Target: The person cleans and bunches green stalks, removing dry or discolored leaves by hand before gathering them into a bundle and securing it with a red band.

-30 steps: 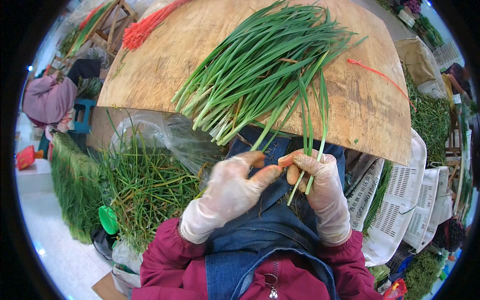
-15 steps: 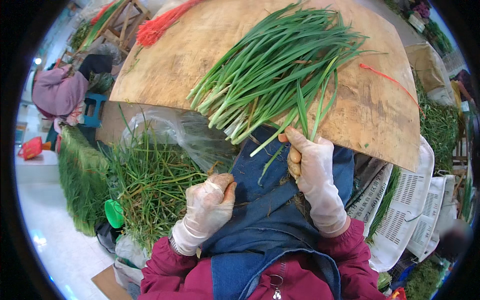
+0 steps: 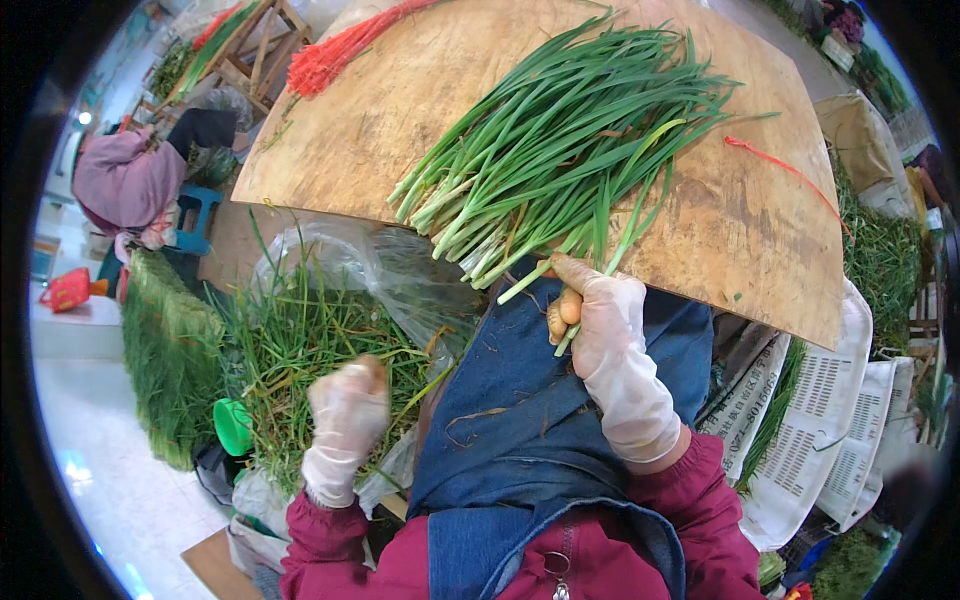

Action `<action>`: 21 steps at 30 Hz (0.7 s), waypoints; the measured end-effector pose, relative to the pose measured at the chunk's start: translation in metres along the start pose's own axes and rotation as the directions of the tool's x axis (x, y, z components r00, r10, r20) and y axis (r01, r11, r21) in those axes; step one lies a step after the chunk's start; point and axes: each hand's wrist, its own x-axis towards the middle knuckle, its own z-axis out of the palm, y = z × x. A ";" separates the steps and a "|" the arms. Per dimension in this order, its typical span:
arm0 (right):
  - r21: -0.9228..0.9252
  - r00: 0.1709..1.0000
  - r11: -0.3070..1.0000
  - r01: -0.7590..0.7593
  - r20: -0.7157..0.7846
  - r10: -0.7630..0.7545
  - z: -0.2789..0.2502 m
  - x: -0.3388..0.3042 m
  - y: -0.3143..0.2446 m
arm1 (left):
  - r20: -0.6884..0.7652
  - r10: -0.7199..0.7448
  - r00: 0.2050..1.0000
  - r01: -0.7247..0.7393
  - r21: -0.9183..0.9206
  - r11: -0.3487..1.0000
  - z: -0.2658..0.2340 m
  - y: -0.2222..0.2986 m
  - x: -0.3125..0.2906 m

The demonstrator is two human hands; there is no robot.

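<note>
A bunch of garlic chives (image 3: 570,150) lies on the wooden board (image 3: 330,140), pale stem ends toward me and leaf tips pointing away. At the board's front edge my right hand (image 3: 615,335), in a thin whitish glove with bare fingertips, is closed on a chive stalk (image 3: 624,240). That stalk's lower end sticks out below the curled fingers. My left hand (image 3: 345,420), gloved likewise and blurred by motion, is curled into a fist over the heap of loose chives and trimmings (image 3: 290,370). Whatever it might hold is hidden.
Red ties (image 3: 335,60) lie at the board's far left, and a single red tie (image 3: 785,170) at its right. Clear plastic sheeting (image 3: 345,255) hangs below the board. White printed sacks (image 3: 800,430) stand on my right. A person (image 3: 135,180) sits beside a blue stool (image 3: 195,220).
My left hand has moved left, from over my apron to over the heap of trimmings. My right hand has shifted slightly left and down, and the stalk's end now shows below its fingers.
</note>
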 end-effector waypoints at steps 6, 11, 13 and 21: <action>0.036 0.992 0.993 -0.111 0.066 0.108 0.005 -0.001 0.000 | -0.567 0.273 0.777 -0.487 -0.266 0.832 -0.014 0.063 0.046; 0.081 0.996 0.993 -0.087 0.022 0.085 0.009 -0.004 0.001 | -0.393 0.165 0.905 -0.181 -0.005 0.983 -0.001 0.105 0.081; 0.083 0.997 0.994 -0.073 -0.005 0.074 0.009 -0.002 0.004 | -0.357 0.120 0.927 -0.156 -0.075 0.985 0.005 0.108 0.084; 0.125 0.992 0.986 -0.109 0.076 0.100 0.003 0.002 0.009 | 0.181 0.060 0.982 0.134 -0.880 0.457 -0.002 0.102 0.088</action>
